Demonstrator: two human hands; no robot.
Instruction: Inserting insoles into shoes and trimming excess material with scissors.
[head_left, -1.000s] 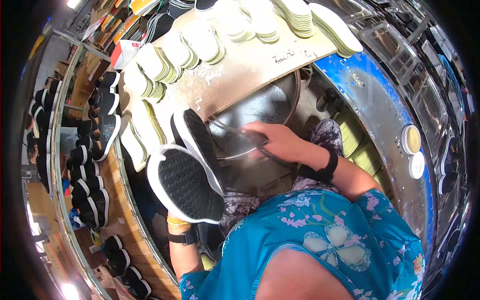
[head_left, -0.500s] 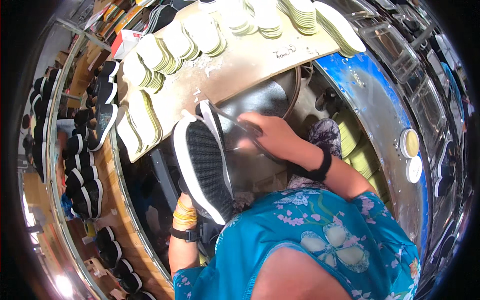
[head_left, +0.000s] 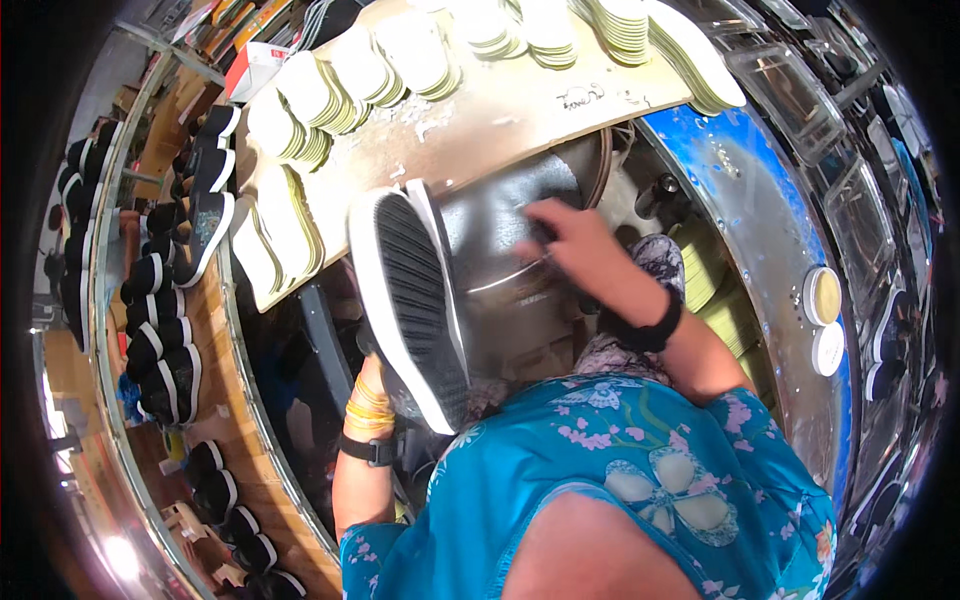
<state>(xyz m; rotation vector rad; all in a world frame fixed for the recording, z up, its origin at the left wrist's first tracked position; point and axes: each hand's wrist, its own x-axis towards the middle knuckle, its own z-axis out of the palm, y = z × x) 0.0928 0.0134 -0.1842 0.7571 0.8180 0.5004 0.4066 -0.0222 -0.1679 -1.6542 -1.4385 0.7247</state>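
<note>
A pair of black shoes with white sole edges stands up in front of me. The nearer shoe [head_left: 412, 290] shows its black ribbed sole, and the other shoe [head_left: 433, 225] sits behind it. My left hand [head_left: 370, 368] grips them from the far side; its fingers are hidden behind the shoes. To the right of the shoes, apart from them, my right hand [head_left: 572, 240] is closed on a dark tool [head_left: 541, 230], smeared by motion, which looked like scissors a moment ago.
Stacks of pale insoles [head_left: 420, 65] line a tan board [head_left: 470, 150] ahead, with white scraps on it. Racks of black shoes [head_left: 205, 225] stand at the left. A blue-edged metal bench [head_left: 770, 250] at the right carries two round pots [head_left: 822, 295]. A round metal surface [head_left: 515, 210] lies below the board.
My right hand has drawn back to the right, taking the dark scissors away from the shoes' toes. The shoes have turned and shifted slightly in my left hand.
</note>
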